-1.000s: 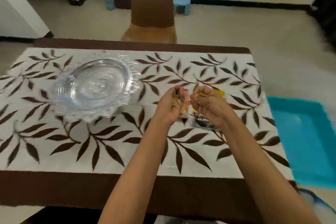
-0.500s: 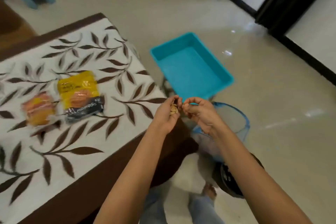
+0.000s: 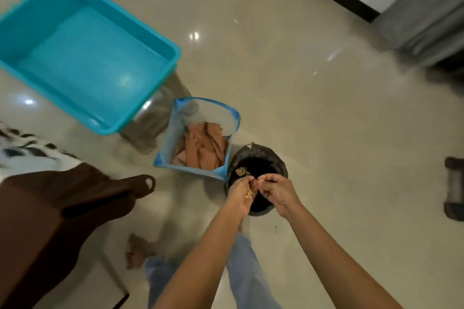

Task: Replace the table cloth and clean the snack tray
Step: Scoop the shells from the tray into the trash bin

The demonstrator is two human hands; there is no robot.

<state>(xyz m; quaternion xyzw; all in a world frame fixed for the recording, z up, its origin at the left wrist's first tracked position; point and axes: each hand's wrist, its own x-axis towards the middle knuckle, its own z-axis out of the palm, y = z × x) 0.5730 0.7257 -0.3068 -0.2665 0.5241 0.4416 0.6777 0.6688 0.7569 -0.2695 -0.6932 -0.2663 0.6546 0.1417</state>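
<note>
**Both hands over the bin, snack bits in the left**

Head view looks straight down at the floor (image 3: 326, 133), pale glossy tile w/ light glare. Left hand (image 3: 242, 192) and right hand (image 3: 277, 192) meet fingertip to fingertip above a small round bin (image 3: 258, 158) w/ a black liner. The left's fingers are curled in, cupping tan snack bits (image 3: 248, 194) at the palm. The right's fingers are curled too, thumb and forefinger drawn together and aimed at the left palm; can't tell if they pinch anything. A few more tan bits lie inside the bin, near its far rim.

Just beside the bin, touching or nearly so, stands a blue-edged mesh basket (image 3: 233, 120) w/ a crumpled orange cloth (image 3: 200, 148) inside. Behind that, upper left, is a turquoise plastic tub (image 3: 88, 57), rectangular, raised on sthg greyish that's too blurred to name.

The table cloth (image 3: 25, 155) shows at the left edge only: white w/ dark leaf print, blurred, and its brown border hangs off the table corner in folds at the btm left.

Below the arms: light blue jeans (image 3: 246, 271) and a bare foot (image 3: 136, 251) on the tile. A grey curtain (image 3: 431, 7) hangs at top right, next to a white wall w/ dark skirting. A dark object at the right edge is too blurred to name.
</note>
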